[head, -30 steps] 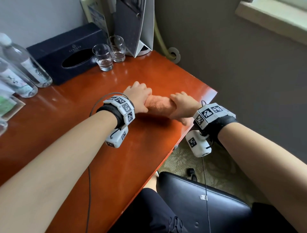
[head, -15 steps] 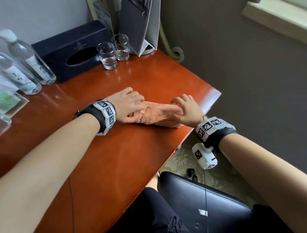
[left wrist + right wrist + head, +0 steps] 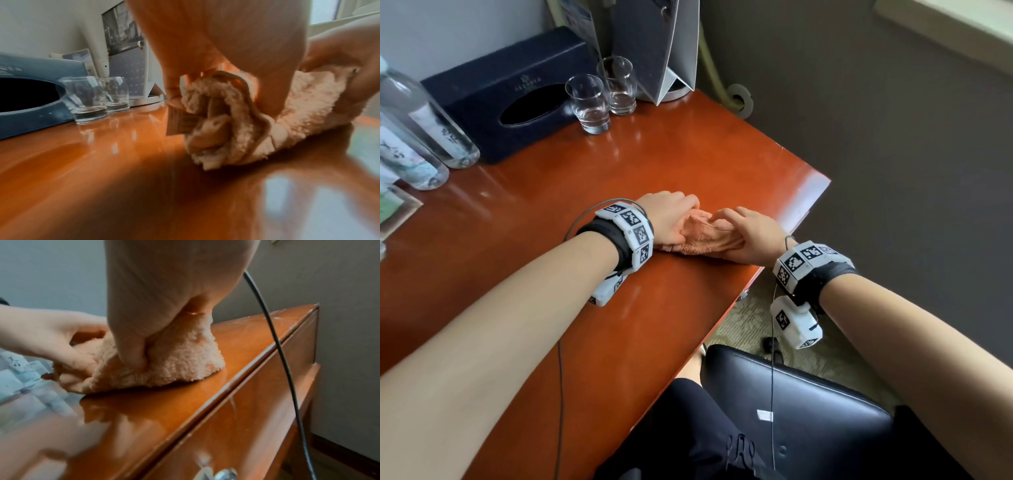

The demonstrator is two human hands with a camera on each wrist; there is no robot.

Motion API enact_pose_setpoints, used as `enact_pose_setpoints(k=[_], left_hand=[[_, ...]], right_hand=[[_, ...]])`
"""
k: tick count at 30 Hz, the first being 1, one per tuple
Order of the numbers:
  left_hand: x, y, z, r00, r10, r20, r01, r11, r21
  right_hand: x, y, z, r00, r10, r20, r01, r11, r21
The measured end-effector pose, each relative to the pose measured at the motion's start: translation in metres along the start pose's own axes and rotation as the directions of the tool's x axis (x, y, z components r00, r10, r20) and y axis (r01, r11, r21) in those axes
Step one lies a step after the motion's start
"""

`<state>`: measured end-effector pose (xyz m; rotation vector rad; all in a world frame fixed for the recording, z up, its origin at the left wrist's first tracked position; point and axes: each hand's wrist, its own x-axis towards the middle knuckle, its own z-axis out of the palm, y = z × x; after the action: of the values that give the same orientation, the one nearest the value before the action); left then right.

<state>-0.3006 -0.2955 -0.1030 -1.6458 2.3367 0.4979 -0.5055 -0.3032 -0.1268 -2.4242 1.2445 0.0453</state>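
Observation:
A fluffy peach towel (image 3: 702, 234) lies bunched in a loose roll on the glossy wooden desk (image 3: 544, 281), near its right front edge. My left hand (image 3: 671, 219) grips the towel's left end; in the left wrist view its fingers (image 3: 174, 91) curl over the rolled end (image 3: 224, 129), where a small label hangs. My right hand (image 3: 751, 234) holds the right end, and the right wrist view shows its thumb (image 3: 131, 344) pressed into the pile of the towel (image 3: 185, 356). The two hands almost touch over the towel.
At the back stand a dark tissue box (image 3: 517, 92), two glass tumblers (image 3: 589, 102), clear water bottles (image 3: 431, 126) and a folded card stand (image 3: 661, 44). The desk's right corner (image 3: 822, 180) is close by. A black chair seat (image 3: 798, 411) sits below, and a drawer handle (image 3: 218, 473) under the edge.
Both hands have come closer together and nearer to me. The towel, a longer roll a second ago, is now bunched short between them, and the fingers have closed on it again.

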Motion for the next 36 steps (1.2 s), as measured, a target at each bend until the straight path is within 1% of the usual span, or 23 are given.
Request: enact_pose_setpoints(k=[3, 6, 9, 12, 15, 19, 22, 27, 32, 36], left_hand=[[0.008, 0.018, 0.002, 0.994, 0.062, -0.085, -0.057, 0.996, 0.069], [0.023, 0.036, 0.002, 0.987, 0.122, -0.106, -0.101, 0.977, 0.188], [0.043, 0.049, -0.006, 0.986, 0.124, -0.107, -0.097, 0.967, 0.235], [0.061, 0.057, -0.015, 0.987, 0.132, -0.092, -0.103, 0.959, 0.263], [0.082, 0.065, -0.019, 0.984, 0.117, -0.131, -0.081, 0.963, 0.256], [0.117, 0.071, -0.026, 0.981, 0.075, -0.181, -0.038, 0.979, 0.202], [0.148, 0.069, -0.034, 0.975, 0.087, -0.206, -0.051, 0.984, 0.172], [0.198, 0.065, -0.047, 0.971, 0.059, -0.233, -0.024, 0.988, 0.151], [0.236, 0.06, -0.061, 0.967, 0.031, -0.252, 0.007, 0.989, 0.145], [0.256, 0.057, -0.068, 0.965, 0.024, -0.26, 0.015, 0.989, 0.145]], right_hand=[[-0.014, 0.017, -0.004, 0.997, 0.04, -0.065, -0.042, 0.999, -0.03], [-0.018, 0.032, -0.006, 0.989, 0.131, -0.072, -0.135, 0.989, -0.054], [-0.014, 0.043, -0.009, 0.969, 0.226, -0.105, -0.228, 0.974, -0.013], [-0.007, 0.057, -0.014, 0.948, 0.294, -0.126, -0.301, 0.952, -0.049], [0.004, 0.071, -0.021, 0.916, 0.376, -0.141, -0.388, 0.919, -0.066], [0.025, 0.093, -0.036, 0.863, 0.488, -0.129, -0.48, 0.873, 0.091], [0.04, 0.11, -0.048, 0.831, 0.536, -0.147, -0.519, 0.843, 0.14], [0.065, 0.136, -0.062, 0.794, 0.58, -0.18, -0.55, 0.813, 0.193], [0.088, 0.157, -0.073, 0.79, 0.576, -0.211, -0.536, 0.816, 0.218], [0.099, 0.167, -0.08, 0.782, 0.583, -0.221, -0.533, 0.809, 0.248]])
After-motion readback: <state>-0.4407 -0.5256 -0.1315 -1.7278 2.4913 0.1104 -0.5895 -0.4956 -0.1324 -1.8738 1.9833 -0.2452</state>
